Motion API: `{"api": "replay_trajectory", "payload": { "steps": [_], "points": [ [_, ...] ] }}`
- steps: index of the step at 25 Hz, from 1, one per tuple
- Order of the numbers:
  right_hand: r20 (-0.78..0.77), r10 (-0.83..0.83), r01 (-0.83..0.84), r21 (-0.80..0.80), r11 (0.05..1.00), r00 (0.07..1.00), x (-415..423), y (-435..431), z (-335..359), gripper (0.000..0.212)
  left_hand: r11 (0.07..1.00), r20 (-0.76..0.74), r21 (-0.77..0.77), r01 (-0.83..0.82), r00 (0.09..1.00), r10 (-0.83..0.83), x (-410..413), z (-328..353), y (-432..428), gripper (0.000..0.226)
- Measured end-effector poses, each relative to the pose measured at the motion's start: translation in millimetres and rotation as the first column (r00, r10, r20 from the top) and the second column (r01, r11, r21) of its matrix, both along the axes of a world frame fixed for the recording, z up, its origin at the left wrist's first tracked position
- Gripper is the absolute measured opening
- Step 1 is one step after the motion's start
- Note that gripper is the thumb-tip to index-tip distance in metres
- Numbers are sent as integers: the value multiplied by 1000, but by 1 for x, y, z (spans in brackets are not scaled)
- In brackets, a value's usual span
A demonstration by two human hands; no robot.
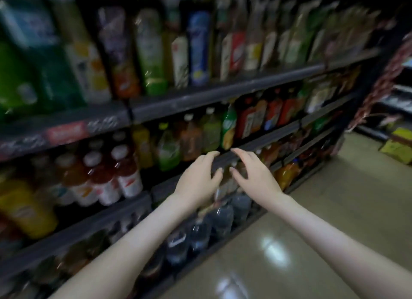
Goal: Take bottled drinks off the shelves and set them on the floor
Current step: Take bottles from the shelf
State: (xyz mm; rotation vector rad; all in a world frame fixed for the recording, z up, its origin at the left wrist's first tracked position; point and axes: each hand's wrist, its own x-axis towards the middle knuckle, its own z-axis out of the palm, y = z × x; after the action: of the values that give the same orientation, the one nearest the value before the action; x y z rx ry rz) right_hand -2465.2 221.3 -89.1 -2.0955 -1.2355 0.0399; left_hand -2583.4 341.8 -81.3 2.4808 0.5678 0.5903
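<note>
Dark shelves (256, 142) full of bottled drinks run from the left to the far right. My left hand (198, 178) and my right hand (252, 174) reach side by side toward a brownish bottle (227, 180) on a lower shelf. The fingers of both hands are spread and loosely curved on either side of it. The blur hides whether they touch it. Clear dark bottles (220, 218) stand on the shelf below my hands. Red drinks with white caps (124, 171) stand to the left, and green and orange ones (191, 140) just above my hands.
A shiny beige floor (312, 220) lies to the right of the shelves, with light reflections on it. Yellow-green boxes (396, 147) sit on the floor at the far right, near another shelf unit (401, 93). The whole picture is motion-blurred.
</note>
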Motion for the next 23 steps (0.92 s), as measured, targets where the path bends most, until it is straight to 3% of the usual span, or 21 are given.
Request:
{"api": "replay_trajectory", "payload": {
  "steps": [5,11,15,20,23],
  "points": [
    [97,-30,19,109,994,995,163,-52,67,50,993,264,82,-85,963,60,156,69,-53,52],
    [133,-70,48,163,985,989,317,-61,95,58,953,332,217,-212,934,132,291,90,-53,55],
    [133,-62,37,187,982,989,403,-30,90,67,845,395,379,-378,892,222,366,94,-10,58],
    [278,37,-104,230,968,960,472,33,110,78,635,463,532,-559,821,334,435,114,43,69],
    [305,36,-135,310,941,952,502,65,133,82,658,455,575,-486,859,237,473,128,54,70]
  ]
}}
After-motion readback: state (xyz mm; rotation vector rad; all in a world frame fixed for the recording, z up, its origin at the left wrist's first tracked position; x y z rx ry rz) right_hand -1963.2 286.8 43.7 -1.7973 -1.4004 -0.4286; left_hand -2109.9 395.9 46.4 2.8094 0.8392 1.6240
